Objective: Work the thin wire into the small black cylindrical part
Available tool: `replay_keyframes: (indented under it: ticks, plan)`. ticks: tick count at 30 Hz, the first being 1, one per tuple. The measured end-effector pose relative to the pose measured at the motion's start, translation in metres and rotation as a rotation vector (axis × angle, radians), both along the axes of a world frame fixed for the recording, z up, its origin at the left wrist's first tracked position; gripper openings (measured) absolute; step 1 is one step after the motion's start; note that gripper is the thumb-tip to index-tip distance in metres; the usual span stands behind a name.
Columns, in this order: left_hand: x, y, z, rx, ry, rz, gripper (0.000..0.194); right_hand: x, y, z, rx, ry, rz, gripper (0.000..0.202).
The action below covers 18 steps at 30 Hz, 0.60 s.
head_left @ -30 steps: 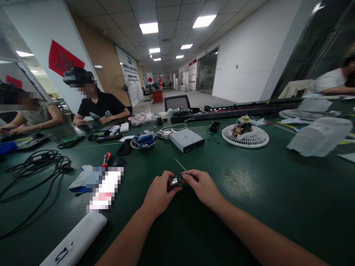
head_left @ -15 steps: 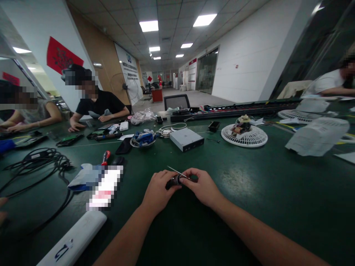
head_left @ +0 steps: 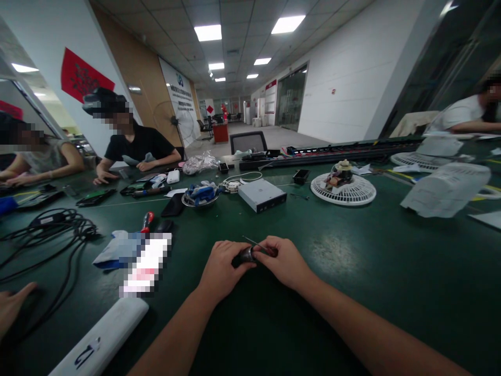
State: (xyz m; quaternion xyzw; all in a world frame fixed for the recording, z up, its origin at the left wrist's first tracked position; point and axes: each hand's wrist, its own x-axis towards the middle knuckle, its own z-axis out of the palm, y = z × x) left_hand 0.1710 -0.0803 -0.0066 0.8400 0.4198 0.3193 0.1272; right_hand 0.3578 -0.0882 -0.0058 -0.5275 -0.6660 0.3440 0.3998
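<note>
A small dark cylindrical part (head_left: 247, 255) with a shiny metallic end lies in the grip of my left hand (head_left: 223, 269). The fingers wrap over it and hide most of it. My right hand (head_left: 285, 261) is closed round a slim screwdriver, whose thin metal shaft (head_left: 252, 242) points up and to the left above the part. Only a bit of its dark reddish handle shows between the fingers. The right thumb and fingertips are at the part's right end; whether they also grip it I cannot tell. Both hands are low over the green table (head_left: 250, 324).
Ahead are a grey disc drive (head_left: 261, 194), a bowl (head_left: 199, 202) of blue-and-white cloth and a white fan grille (head_left: 343, 189). A long white case (head_left: 102, 334), a bright phone screen (head_left: 148, 263) and black cables (head_left: 58, 230) lie left. Another person's hand (head_left: 13, 308) reaches in at the left edge.
The screwdriver's shaft has shifted slightly right and its angle is steeper. At the left edge, another person's hand has come further into view. My left hand keeps its hold.
</note>
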Motion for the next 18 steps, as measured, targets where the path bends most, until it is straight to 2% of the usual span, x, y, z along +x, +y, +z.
replay_keyframes:
  ticks: [3,7,9,12,14,15,18]
  plan:
    - [-0.001,-0.001,0.003,0.014,-0.017,-0.045,0.035,-0.001,0.000,-0.001,-0.021,0.031,0.033,0.009]
    - [-0.001,-0.003,0.005,0.061,-0.041,-0.083,0.028,-0.003,0.002,-0.005,-0.100,0.212,0.008,0.031]
    - [0.001,-0.004,0.004,0.088,-0.046,-0.066,0.027,-0.004,0.003,-0.006,-0.133,0.253,0.018,0.035]
    - [0.003,-0.002,0.000,0.105,-0.041,0.084,0.027,-0.004,0.000,-0.005,-0.081,0.161,-0.053,0.038]
    - [0.002,0.000,-0.001,0.087,-0.038,0.251,0.026,-0.003,-0.002,-0.002,-0.004,0.023,-0.102,0.027]
    - [0.000,0.002,-0.001,0.071,-0.039,0.332,0.025,-0.001,-0.002,0.000,0.037,-0.064,-0.112,0.021]
    - [-0.006,0.005,0.004,0.008,-0.048,0.523,0.023,0.004,-0.002,0.005,0.136,-0.315,-0.084,0.024]
